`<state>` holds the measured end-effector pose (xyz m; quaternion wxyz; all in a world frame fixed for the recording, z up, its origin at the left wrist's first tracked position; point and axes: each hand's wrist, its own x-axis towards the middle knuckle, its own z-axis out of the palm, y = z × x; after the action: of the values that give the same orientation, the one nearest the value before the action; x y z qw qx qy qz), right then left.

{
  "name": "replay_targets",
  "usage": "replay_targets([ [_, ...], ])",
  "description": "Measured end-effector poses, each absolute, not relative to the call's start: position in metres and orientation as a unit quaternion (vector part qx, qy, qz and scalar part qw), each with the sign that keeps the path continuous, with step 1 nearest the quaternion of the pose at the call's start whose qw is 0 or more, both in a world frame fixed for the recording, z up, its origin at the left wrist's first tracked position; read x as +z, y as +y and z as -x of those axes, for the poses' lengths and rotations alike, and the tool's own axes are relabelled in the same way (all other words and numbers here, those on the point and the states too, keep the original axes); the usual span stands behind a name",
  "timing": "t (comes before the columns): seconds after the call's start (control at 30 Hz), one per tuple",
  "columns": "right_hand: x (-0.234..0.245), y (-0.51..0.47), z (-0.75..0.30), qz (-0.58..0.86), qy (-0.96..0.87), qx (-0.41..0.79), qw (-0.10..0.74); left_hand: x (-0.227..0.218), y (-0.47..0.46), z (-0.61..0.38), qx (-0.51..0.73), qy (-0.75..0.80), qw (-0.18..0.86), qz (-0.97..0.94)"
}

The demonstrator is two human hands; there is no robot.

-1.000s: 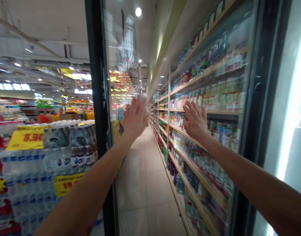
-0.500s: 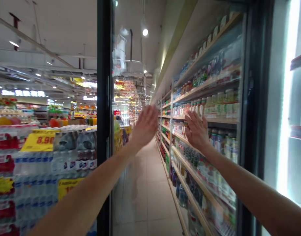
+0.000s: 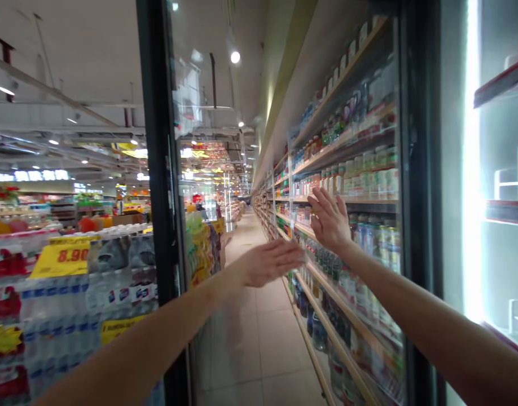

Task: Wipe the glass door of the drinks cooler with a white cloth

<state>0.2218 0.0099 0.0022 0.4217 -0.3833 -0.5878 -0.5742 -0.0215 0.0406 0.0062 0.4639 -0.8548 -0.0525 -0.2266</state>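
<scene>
A glass cooler door [image 3: 216,361] with a dark frame [image 3: 157,141] stands open in front of me. My left hand [image 3: 272,263] is stretched out before the glass, fingers extended to the right and slightly blurred. Higher and to the right, my right hand [image 3: 330,219] is raised with its fingers apart and bent a little. Neither hand holds anything. Whether either palm touches the glass, I cannot tell. Behind the pane run shelves of bottled drinks [image 3: 371,179].
Stacked packs of bottled water [image 3: 60,304] with a yellow price sign [image 3: 60,256] stand at the left. On the right is the lit cooler interior with a bright light strip [image 3: 473,169] and shelves [image 3: 506,211]. A tiled aisle [image 3: 280,338] runs ahead beyond the glass.
My left hand has swung down and to the right, from pointing upward to lying nearly level. My right hand has hardly moved against the door. The view has turned slightly right.
</scene>
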Motion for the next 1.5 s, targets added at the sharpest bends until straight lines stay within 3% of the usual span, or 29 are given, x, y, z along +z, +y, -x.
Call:
replay_targets([
  [0.07, 0.003, 0.009, -0.222, 0.384, -0.588, -0.571, 0.424, 0.027, 0.046, 0.044, -0.280, -0.073, 0.484, 0.826],
  [0.13, 0.003, 0.009, -0.223, 0.381, -0.589, -0.571, 0.427, 0.042, 0.054, 0.068, -0.420, -0.188, 0.479, 0.747],
  [0.2, 0.003, 0.009, -0.223, 0.378, -0.589, -0.570, 0.429, 0.032, 0.057, 0.088, -0.450, -0.224, 0.476, 0.722],
  [0.4, 0.002, 0.009, -0.224, 0.373, -0.592, -0.568, 0.433, -0.063, 0.046, 0.117, -0.129, 0.029, 0.507, 0.852],
  [0.47, 0.001, 0.010, -0.224, 0.368, -0.593, -0.568, 0.437, -0.056, 0.045, 0.124, -0.160, -0.010, 0.510, 0.845],
  [0.6, 0.001, 0.010, -0.223, 0.364, -0.594, -0.561, 0.447, -0.036, 0.043, 0.123, -0.375, -0.259, 0.491, 0.742],
  [0.67, 0.001, 0.010, -0.222, 0.375, -0.594, -0.553, 0.447, -0.053, 0.040, 0.115, -0.362, -0.222, 0.500, 0.755],
  [0.77, 0.001, 0.010, -0.222, 0.389, -0.593, -0.551, 0.440, -0.080, 0.038, 0.104, -0.212, -0.030, 0.523, 0.825],
  [0.83, 0.001, 0.010, -0.222, 0.388, -0.593, -0.553, 0.439, -0.070, 0.040, 0.099, -0.220, -0.042, 0.520, 0.825],
  [0.93, 0.001, 0.010, -0.223, 0.385, -0.596, -0.551, 0.440, -0.023, 0.045, 0.091, -0.424, -0.237, 0.467, 0.738],
  [1.0, 0.001, 0.010, -0.224, 0.387, -0.596, -0.551, 0.438, -0.003, 0.046, 0.080, -0.497, -0.291, 0.434, 0.693],
  [1.2, 0.002, 0.005, -0.222, 0.382, -0.589, -0.568, 0.430, -0.011, 0.040, 0.050, -0.271, -0.034, 0.544, 0.793],
  [1.37, 0.001, 0.005, -0.222, 0.400, -0.554, -0.563, 0.465, 0.046, 0.039, 0.034, -0.501, -0.263, 0.452, 0.690],
  [1.43, 0.001, 0.006, -0.223, 0.410, -0.536, -0.553, 0.489, 0.048, 0.035, 0.019, -0.466, -0.229, 0.467, 0.715],
  [1.5, 0.001, 0.006, -0.224, 0.408, -0.528, -0.550, 0.501, 0.038, 0.030, 0.005, -0.341, -0.119, 0.511, 0.780],
])
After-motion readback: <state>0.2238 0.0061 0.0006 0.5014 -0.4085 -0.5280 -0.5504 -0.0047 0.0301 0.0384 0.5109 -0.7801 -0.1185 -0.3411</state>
